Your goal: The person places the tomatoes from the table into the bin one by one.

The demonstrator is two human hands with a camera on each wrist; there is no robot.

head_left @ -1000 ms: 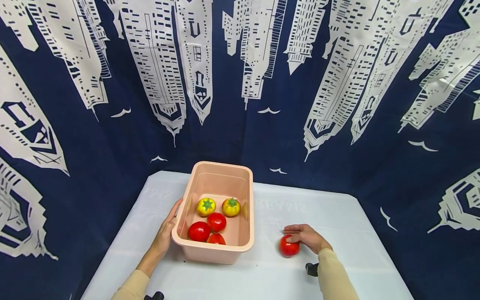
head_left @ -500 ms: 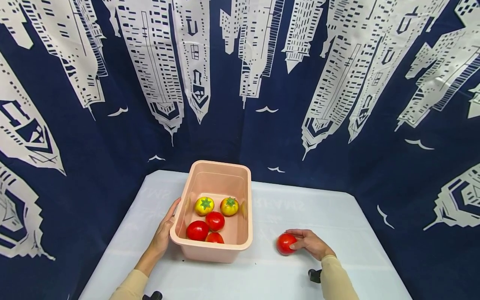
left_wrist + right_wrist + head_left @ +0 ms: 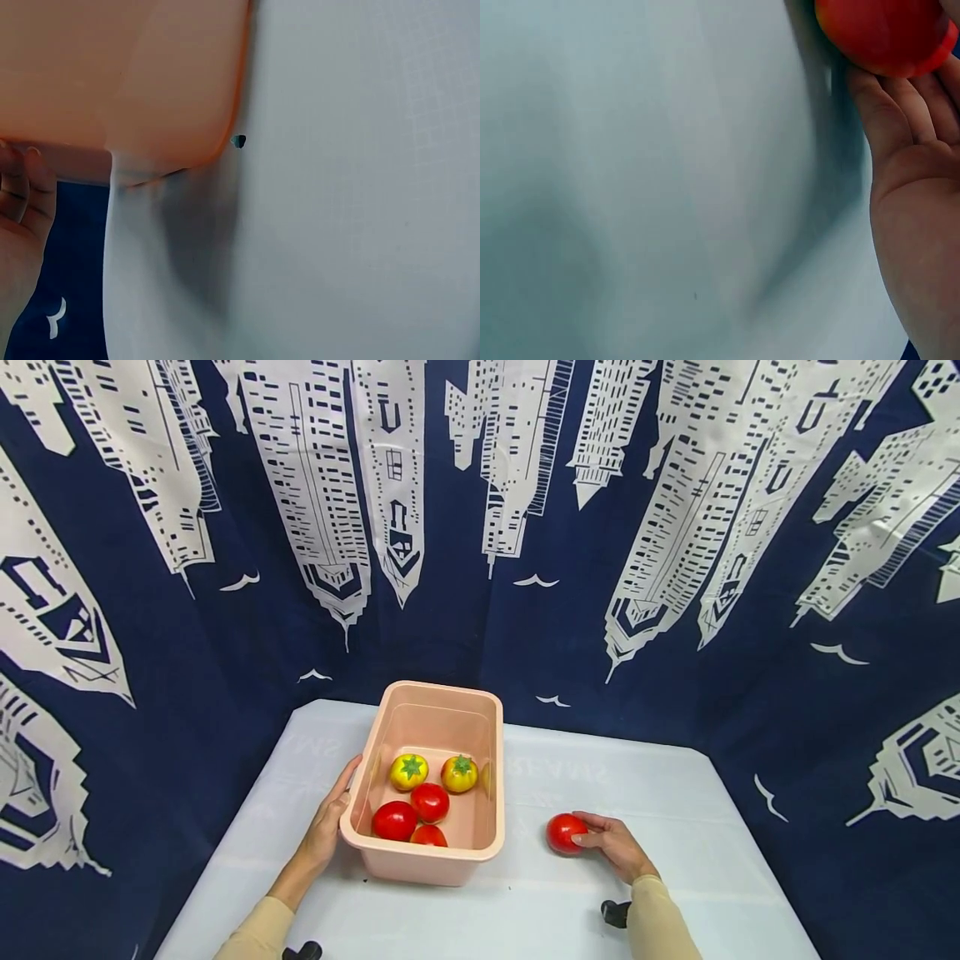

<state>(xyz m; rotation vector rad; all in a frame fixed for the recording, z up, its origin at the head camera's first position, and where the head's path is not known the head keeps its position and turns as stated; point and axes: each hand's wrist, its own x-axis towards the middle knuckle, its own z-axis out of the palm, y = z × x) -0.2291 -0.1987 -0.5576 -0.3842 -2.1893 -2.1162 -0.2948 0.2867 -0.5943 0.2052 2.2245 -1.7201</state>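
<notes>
My right hand [image 3: 613, 846] holds a smooth red tomato [image 3: 564, 834] to the right of the pink plastic bin. The thumb lies on its near side and the fingers reach behind it. In the right wrist view the tomato [image 3: 889, 34] sits at the fingertips, partly cut off by the frame. My left hand [image 3: 324, 831] rests along the outer left side of the bin [image 3: 420, 852], its fingers fairly straight against the wall under the rim. Inside the bin lie several tomatoes: red ones [image 3: 394, 821] near the front and yellow ones [image 3: 409, 772] with green star-shaped tops farther back.
A white cloth-covered table [image 3: 525, 918] bears the bin. Behind it hangs a dark blue curtain [image 3: 480, 635] printed with white buildings. Black wrist-camera mounts [image 3: 615, 913] show near both sleeves.
The right thumb and fingers have closed round the red tomato, and the tomato has shifted slightly left and away from me. The left hand and bin keep their place.
</notes>
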